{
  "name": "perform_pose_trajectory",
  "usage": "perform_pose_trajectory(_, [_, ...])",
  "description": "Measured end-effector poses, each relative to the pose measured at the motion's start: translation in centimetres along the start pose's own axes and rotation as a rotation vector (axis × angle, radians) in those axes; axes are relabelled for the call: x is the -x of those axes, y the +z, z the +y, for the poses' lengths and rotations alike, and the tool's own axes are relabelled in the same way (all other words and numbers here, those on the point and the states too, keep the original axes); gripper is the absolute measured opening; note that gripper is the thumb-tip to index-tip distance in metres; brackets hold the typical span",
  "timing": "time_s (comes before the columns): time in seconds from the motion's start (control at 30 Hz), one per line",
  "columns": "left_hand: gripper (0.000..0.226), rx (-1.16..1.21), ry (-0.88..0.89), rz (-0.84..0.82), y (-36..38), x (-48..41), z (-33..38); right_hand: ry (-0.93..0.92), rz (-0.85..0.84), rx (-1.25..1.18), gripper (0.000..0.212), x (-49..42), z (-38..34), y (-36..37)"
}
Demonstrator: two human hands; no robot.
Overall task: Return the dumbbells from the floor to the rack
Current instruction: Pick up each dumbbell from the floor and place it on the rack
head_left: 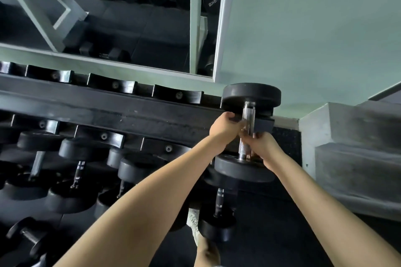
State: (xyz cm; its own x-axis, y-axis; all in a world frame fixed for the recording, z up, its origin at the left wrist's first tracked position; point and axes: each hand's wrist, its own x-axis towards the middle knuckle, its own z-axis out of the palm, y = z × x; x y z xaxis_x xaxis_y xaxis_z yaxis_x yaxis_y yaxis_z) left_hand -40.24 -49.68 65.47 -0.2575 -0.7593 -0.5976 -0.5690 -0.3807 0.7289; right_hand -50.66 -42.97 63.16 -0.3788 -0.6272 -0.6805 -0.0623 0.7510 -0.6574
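Both my hands, left hand [224,129] and right hand [263,147], grasp a dumbbell [247,134] on the rack [108,110] at three o'clock; another dumbbell on the floor [217,217] at six remains.

The dumbbell [248,132] at the upper tier has matt black, rubber-like heads and a bright metal handle, knurled rough along its middle and smooth and shiny at its ends. The rack [104,104] is black painted metal, scuffed and dull on its long beam, with glossy black cradles. The floor [286,234] looks like dark, finely speckled rubber matting. The wall [314,28] is smooth, matt pale green paint, and the mirror [130,28] is glossy glass.
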Motion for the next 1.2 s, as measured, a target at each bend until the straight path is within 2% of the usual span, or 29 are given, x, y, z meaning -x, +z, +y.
perform_pose_trajectory(0.13, [0.04, 0.115, -0.024, 0.119, -3.9, 2.1, -3.4, -0.195, 0.315, 0.391, 0.064, 3.1, -1.4, 0.8])
perform_pose_trajectory(0.23, [0.03, 0.224, -0.052, 0.206, -7.0, 4.6, -6.5, -0.41, 0.501, 0.488, 0.05, 7.1, -2.1, 2.5])
perform_pose_trajectory(0.3, [0.023, 0.287, -0.064, 0.252, -8.8, 6.7, -9.3, -0.55, 0.53, 0.502, 0.046, 9.6, -1.8, 4.6])
perform_pose_trajectory(0.37, [0.019, 0.35, -0.08, 0.281, -10.4, 9.3, -12.5, -0.64, 0.466, 0.474, 0.043, 12.2, -1.0, 7.2])
perform_pose_trajectory(0.5, [0.009, 0.429, -0.106, 0.353, -12.8, 15.5, -20.5, -0.705, 0.272, 0.498, 0.039, 17.6, 3.1, 13.4])
perform_pose_trajectory(0.6, [0.006, 0.516, -0.154, 0.4, -13.5, 21.0, -27.9, -0.655, 0.107, 0.579, 0.038, 21.6, 8.5, 18.2])
perform_pose_trajectory(0.7, [0.012, 0.608, -0.247, 0.434, -12.8, 26.9, -36.3, -0.579, -0.046, 0.682, 0.036, 24.8, 15.7, 22.8])
perform_pose_trajectory(0.97, [0.018, 0.81, -0.629, 0.488, -5.6, 37.5, -58.6, -0.346, -0.483, 1.149, 0.043, 26.9, 36.9, 33.8])
perform_pose_trajectory(1.2, [0.032, 1.021, -0.995, 0.494, 4.6, 36.9, -73.7, -0.345, -0.71, 1.558, 0.064, 20.5, 50.6, 40.1])
